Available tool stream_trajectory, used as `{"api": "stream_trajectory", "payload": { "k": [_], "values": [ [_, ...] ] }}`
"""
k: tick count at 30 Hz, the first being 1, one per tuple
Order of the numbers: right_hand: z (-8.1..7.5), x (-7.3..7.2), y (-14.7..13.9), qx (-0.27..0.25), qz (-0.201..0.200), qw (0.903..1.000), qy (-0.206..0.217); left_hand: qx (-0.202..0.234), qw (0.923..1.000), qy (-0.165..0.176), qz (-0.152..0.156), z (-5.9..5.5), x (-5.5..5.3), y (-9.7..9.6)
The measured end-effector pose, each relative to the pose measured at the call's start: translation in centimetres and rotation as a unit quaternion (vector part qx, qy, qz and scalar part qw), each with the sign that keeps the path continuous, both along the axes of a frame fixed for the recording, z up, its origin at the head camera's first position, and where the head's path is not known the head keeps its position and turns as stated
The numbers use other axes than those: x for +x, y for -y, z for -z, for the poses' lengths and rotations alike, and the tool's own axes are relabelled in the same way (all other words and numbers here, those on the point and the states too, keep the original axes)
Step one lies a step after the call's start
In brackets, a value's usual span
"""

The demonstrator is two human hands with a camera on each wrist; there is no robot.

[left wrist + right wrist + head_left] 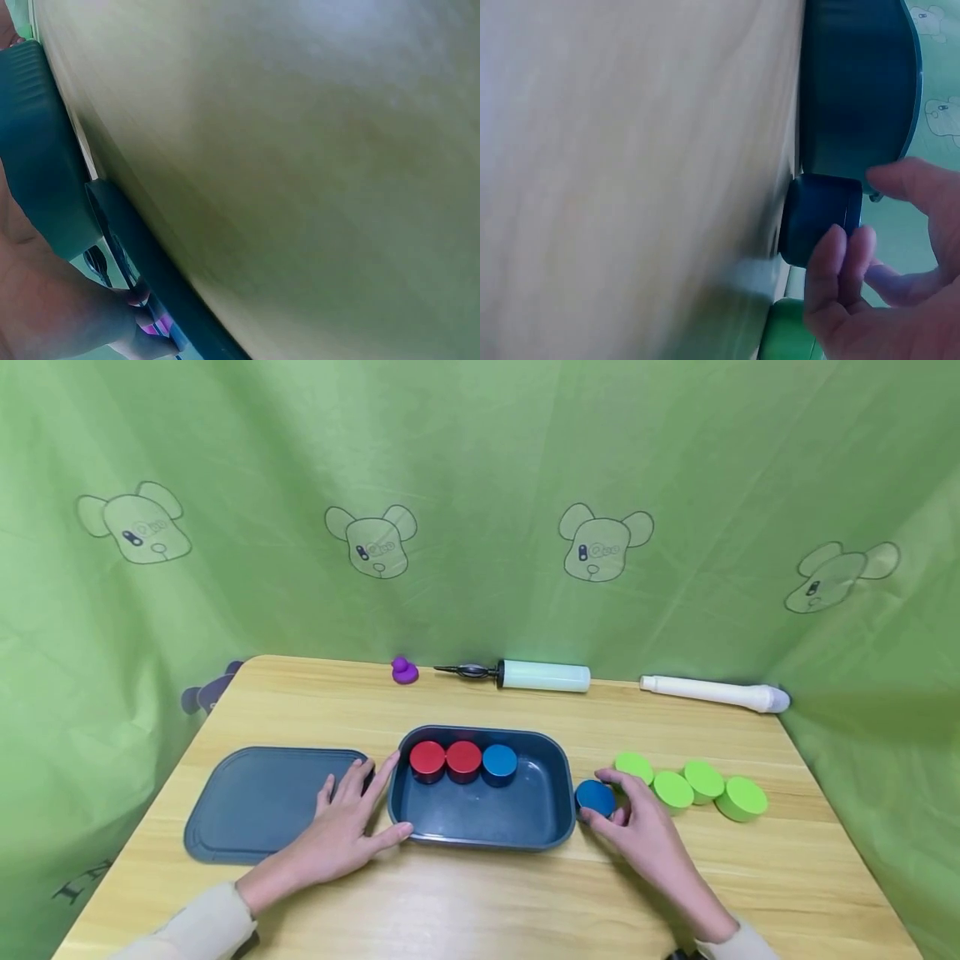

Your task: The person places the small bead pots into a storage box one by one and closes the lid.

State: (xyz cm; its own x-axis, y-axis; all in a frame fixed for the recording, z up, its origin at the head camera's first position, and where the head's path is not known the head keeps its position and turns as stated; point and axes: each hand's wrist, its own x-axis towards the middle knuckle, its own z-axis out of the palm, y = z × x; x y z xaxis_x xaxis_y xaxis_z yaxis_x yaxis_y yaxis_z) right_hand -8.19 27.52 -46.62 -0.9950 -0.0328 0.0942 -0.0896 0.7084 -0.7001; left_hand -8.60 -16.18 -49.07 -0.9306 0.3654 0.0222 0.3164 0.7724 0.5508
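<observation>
A blue-grey box (480, 827) stands in mid-table, holding two red round blocks (446, 760) and a blue one (498, 762) along its back wall. My left hand (345, 831) touches the box's left side, thumb and index finger spread along the rim. Its other fingers lie over the right edge of the flat lid (262, 802). Beside the box's right wall, a second blue round block (595, 797) rests on the table. The fingers of my right hand (641, 827) curl round this block; in the right wrist view they meet its side (810, 217), with the thumb near its top edge.
Several green round blocks (703, 781) lie right of my right hand. Along the table's back edge are a purple duck (404, 672), a hand pump (543, 676) and a white microphone-shaped object (712, 692). A green curtain (480, 460) hangs behind.
</observation>
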Motion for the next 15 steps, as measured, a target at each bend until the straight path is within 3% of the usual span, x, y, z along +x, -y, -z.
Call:
{"api": "stream_trajectory", "payload": {
  "k": [6, 15],
  "values": [
    [0.3, -0.13, -0.23, -0.01, -0.006, 0.9988, 0.047, -0.003, 1.0, -0.001, 0.001, 0.18, -0.14, 0.0],
    [0.11, -0.28, -0.28, -0.025, -0.01, 0.9978, 0.06, -0.003, 1.0, 0.001, 0.0, -0.03, -0.06, 0.02]
  ]
}}
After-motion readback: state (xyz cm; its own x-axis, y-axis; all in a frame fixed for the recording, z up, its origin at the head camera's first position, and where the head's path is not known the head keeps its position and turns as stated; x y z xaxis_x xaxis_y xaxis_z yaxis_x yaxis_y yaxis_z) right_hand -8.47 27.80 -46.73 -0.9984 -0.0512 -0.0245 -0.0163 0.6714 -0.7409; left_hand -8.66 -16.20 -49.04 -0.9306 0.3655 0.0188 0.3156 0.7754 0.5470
